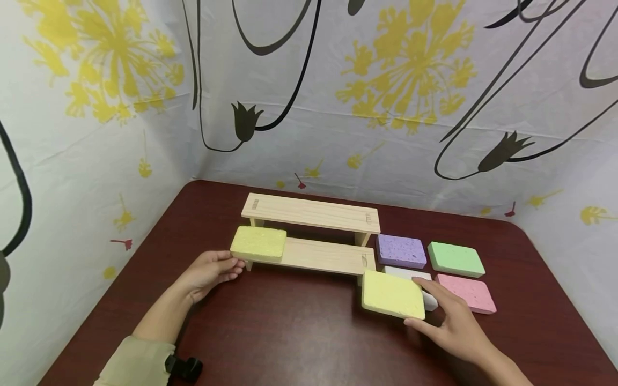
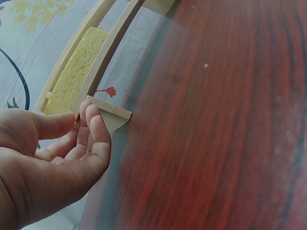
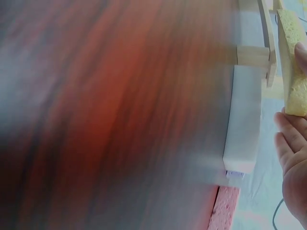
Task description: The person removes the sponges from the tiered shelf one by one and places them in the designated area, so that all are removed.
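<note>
Pale yellow sponge (image 1: 393, 295) sits in the grip of my right hand (image 1: 454, 324), thumb along the near edge and fingers at the far right corner. It is held up in front of the right end of a two-step wooden shelf (image 1: 328, 256), overlapping a white sponge (image 1: 428, 301) in the head view. My left hand (image 1: 212, 271) pinches the front left corner of the shelf's lower step, thumb above and fingers below, as the left wrist view shows. Right beside it, a second yellow sponge (image 1: 258, 244) lies flat on the left end of that step.
Purple (image 1: 401, 251), green (image 1: 456, 259) and pink sponges (image 1: 467, 293) lie on the dark red table (image 1: 289, 332) to the right of the shelf. A patterned cloth (image 1: 309, 96) hangs behind and along the sides. A black band (image 1: 183, 368) is on the left wrist.
</note>
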Available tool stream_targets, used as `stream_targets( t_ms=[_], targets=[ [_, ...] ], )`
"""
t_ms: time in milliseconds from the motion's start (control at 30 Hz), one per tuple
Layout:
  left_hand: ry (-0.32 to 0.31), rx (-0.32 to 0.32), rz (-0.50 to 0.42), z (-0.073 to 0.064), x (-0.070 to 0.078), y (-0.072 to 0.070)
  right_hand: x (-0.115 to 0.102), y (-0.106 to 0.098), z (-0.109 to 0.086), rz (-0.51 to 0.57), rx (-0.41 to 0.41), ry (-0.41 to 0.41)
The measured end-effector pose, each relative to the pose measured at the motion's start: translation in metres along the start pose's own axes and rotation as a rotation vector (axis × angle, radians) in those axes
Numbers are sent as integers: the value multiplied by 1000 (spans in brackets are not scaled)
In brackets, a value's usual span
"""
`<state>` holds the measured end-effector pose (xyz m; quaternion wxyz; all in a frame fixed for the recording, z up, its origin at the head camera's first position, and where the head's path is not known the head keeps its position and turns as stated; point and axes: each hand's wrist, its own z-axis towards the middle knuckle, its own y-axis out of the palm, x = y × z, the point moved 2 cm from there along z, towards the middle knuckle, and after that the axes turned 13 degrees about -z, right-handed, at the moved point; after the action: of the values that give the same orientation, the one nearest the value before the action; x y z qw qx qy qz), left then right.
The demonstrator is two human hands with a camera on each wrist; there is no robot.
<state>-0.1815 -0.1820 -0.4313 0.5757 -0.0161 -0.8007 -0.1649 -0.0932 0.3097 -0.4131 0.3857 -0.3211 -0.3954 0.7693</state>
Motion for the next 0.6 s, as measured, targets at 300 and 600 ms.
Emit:
stream_targets(
  t_ms=[300, 600],
  targets=[
    [-4, 1, -1, 1, 0, 1, 7, -14, -13, -5, 19, -39],
    [-4, 0, -1, 0, 0, 1, 14, -23, -31, 7, -22, -93]
  ],
)
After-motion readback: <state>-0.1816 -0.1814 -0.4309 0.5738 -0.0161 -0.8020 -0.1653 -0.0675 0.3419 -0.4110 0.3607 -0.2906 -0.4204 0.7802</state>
